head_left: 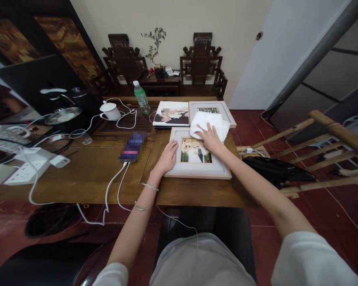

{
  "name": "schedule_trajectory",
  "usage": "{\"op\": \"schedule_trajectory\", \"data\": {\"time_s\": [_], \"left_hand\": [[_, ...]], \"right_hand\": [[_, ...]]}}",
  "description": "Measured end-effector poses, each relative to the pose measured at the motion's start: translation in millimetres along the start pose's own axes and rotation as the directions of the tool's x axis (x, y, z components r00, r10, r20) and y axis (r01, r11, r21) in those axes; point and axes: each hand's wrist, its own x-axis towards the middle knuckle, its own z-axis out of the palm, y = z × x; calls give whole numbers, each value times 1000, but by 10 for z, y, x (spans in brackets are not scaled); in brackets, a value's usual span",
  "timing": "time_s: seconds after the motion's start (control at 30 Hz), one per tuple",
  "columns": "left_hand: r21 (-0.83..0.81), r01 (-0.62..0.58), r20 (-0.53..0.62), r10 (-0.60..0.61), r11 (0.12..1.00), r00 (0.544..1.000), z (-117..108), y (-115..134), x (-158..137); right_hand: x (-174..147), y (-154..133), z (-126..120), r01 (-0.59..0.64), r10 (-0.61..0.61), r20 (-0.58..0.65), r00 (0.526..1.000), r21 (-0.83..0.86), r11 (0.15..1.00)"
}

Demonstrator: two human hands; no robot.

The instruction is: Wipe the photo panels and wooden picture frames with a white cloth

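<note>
A light wooden picture frame [199, 174] lies flat near the table's right end, with a wedding-style photo [197, 153] in a white mat. My left hand [167, 157] is closed on its left edge, fingers bent over the border and thumb hidden. Across the frame's upper part, my right hand [211, 139] grips a white cloth [210, 121], its fingers somewhat spread and pressed into the fabric. The cloth also overlaps a second picture frame [226, 115] lying just behind. To the left of that one is a white-bordered photo print or album [171, 113], partly pixelated.
Left of the frames lies a phone [133, 147] with charging cables. Farther along the wooden table [86, 167] are a green-labelled bottle [141, 97], a white lidded cup [110, 111], a clear cup [82, 137], a glass-lidded pot [64, 115] and power strips [30, 169]. A bamboo chair [301, 147] stands at right.
</note>
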Motion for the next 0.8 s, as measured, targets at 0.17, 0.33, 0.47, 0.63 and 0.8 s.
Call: {"op": "schedule_trajectory", "data": {"time_s": [0.17,0.33,0.47,0.63,0.8], "left_hand": [[-5,5,-7,-6,1000,1000,0,28,5],[-6,22,14,-22,1000,1000,-9,44,12],[-19,66,34,-65,998,997,-28,66,30],[-161,248,60,-242,955,968,-75,159,43],[-235,261,104,-243,936,964,-117,219,16]], "right_hand": [[-296,-233,-69,93,-94,123,988,12,996],[-812,-541,-446,147,-188,350,918,141,979],[-1010,-748,-673,249,-329,336,883,260,933],[-860,-1005,-527,277,-330,241,912,229,933],[-442,-985,-224,183,-210,224,952,133,974]]}}
